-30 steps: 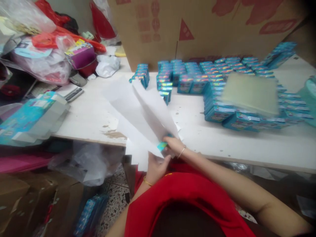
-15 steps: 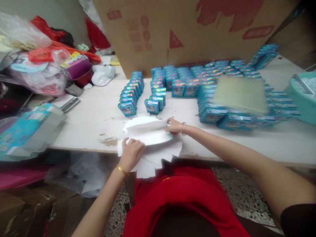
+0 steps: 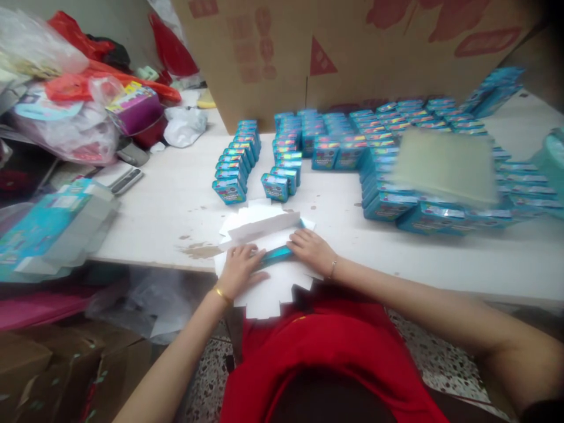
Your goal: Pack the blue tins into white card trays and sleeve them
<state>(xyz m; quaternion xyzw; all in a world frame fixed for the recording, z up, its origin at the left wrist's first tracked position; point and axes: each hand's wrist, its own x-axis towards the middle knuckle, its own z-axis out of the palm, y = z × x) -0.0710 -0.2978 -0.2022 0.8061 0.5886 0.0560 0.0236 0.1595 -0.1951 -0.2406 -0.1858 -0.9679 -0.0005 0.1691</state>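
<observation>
A cardboard sheet (image 3: 267, 227), white on this side, lies on a stack of white die-cut sheets (image 3: 264, 296) at the table's front edge. Its near edge is folded over and shows a blue strip. My left hand (image 3: 241, 270) presses on the left end of that fold, thumb apart from the fingers. At the right end my right hand (image 3: 311, 251) rests with its fingers bent over the fold; its thumb is hidden. Behind the sheets stand small blue boxes (image 3: 275, 187) in rows.
A large brown carton (image 3: 273, 76) stands behind the boxes. More blue boxes (image 3: 390, 205) fill the right, with a pale blurred slab (image 3: 445, 167) over them. Blue flat cartons (image 3: 48, 226), a scale (image 3: 126, 179) and plastic bags (image 3: 66, 135) lie left. A teal tub (image 3: 553, 158) is far right.
The sheet's near edge has been folded over, showing blue. My right hand has moved down and toward my left hand, which has shifted slightly right. The view has shifted slightly.
</observation>
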